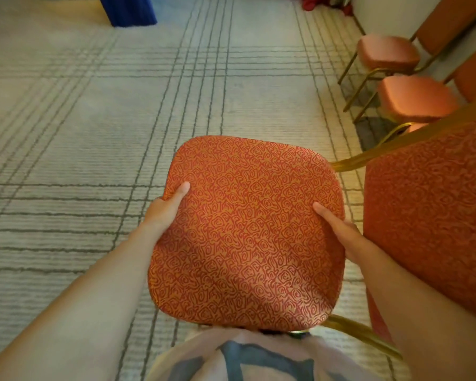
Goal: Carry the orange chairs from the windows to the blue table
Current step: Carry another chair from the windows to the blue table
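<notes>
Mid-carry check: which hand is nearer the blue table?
Left. The left hand grips the left edge of the chair seat, on the side toward the blue table; the right hand grips the opposite edge, farther away.

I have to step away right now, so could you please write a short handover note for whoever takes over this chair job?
Left hand grips the left edge of the patterned chair seat, thumb on top. Right hand grips the right edge the same way.
The blue table is ahead on the left, across the carpet.
The nearer orange chair and the farther orange chair stand by the wall on the right.
Done: one chair in hand.
Left: carry it to the table, then fetch the other two.
</notes>
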The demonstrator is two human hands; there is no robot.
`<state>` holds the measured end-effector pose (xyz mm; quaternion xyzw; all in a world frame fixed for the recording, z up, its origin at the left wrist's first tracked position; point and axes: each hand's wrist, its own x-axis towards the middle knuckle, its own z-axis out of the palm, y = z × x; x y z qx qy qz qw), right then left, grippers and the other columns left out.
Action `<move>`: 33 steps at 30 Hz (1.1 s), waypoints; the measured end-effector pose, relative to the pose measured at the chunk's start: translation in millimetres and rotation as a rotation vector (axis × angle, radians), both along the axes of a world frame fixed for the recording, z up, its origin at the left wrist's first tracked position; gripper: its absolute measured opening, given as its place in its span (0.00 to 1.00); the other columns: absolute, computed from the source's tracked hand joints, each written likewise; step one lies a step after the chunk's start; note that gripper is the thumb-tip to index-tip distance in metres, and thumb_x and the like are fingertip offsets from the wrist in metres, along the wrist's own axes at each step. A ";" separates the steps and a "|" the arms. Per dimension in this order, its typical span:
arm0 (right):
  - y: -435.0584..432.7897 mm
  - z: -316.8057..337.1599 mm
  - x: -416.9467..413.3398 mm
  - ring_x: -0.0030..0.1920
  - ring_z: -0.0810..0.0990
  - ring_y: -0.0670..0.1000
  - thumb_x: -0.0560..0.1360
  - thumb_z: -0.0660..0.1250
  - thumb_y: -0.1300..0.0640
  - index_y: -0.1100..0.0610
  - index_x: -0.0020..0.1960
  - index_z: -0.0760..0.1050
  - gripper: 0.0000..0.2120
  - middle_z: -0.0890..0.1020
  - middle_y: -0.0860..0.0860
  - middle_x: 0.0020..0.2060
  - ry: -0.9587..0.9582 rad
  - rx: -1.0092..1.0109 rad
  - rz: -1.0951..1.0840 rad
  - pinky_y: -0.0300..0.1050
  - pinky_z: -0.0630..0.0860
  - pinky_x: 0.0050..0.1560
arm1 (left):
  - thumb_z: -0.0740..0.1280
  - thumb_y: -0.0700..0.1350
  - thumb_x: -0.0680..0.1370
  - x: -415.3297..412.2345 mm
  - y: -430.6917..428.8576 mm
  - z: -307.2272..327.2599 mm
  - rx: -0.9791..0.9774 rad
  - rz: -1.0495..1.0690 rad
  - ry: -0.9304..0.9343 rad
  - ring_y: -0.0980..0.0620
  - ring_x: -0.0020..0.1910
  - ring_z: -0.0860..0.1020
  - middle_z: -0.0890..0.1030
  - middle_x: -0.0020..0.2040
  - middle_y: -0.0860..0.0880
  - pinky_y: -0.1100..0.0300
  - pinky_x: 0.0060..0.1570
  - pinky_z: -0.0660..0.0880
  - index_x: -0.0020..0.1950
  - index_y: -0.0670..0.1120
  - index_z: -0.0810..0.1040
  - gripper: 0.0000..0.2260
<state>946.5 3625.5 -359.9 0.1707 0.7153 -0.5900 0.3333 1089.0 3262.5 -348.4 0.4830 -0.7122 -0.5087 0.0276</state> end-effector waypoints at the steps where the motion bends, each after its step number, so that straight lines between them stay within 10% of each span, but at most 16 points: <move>1: -16.1 5.0 -9.1 0.56 0.82 0.58 0.47 0.80 0.30 0.53 0.66 0.76 0.52 0.84 0.54 0.56 0.014 -0.005 0.007 0.57 0.76 0.63 | 0.63 0.76 0.63 -7.7 -14.6 4.7 -0.033 0.000 0.015 0.42 0.60 0.77 0.80 0.60 0.38 0.56 0.57 0.70 0.62 0.40 0.78 0.45; 19: -275.7 5.9 -247.1 0.51 0.84 0.57 0.58 0.79 0.36 0.53 0.59 0.79 0.36 0.86 0.54 0.50 0.073 -0.017 0.081 0.54 0.79 0.57 | 0.65 0.76 0.63 -206.1 -250.6 11.4 -0.025 0.110 0.096 0.44 0.53 0.79 0.81 0.54 0.42 0.56 0.51 0.71 0.59 0.44 0.80 0.40; 27: -408.7 21.5 -397.2 0.48 0.85 0.56 0.53 0.79 0.34 0.52 0.53 0.79 0.35 0.86 0.53 0.46 0.043 0.001 0.173 0.51 0.80 0.52 | 0.64 0.78 0.57 -336.6 -372.6 23.5 0.008 0.180 0.081 0.57 0.34 0.73 0.77 0.40 0.50 0.59 0.43 0.69 0.43 0.49 0.76 0.34; 33: -509.6 3.5 -457.9 0.52 0.83 0.58 0.53 0.78 0.34 0.52 0.58 0.78 0.39 0.85 0.54 0.51 -0.033 0.001 0.199 0.57 0.77 0.61 | 0.66 0.76 0.62 -395.5 -474.4 5.9 0.025 0.207 0.048 0.46 0.49 0.78 0.79 0.50 0.46 0.57 0.50 0.70 0.59 0.44 0.79 0.40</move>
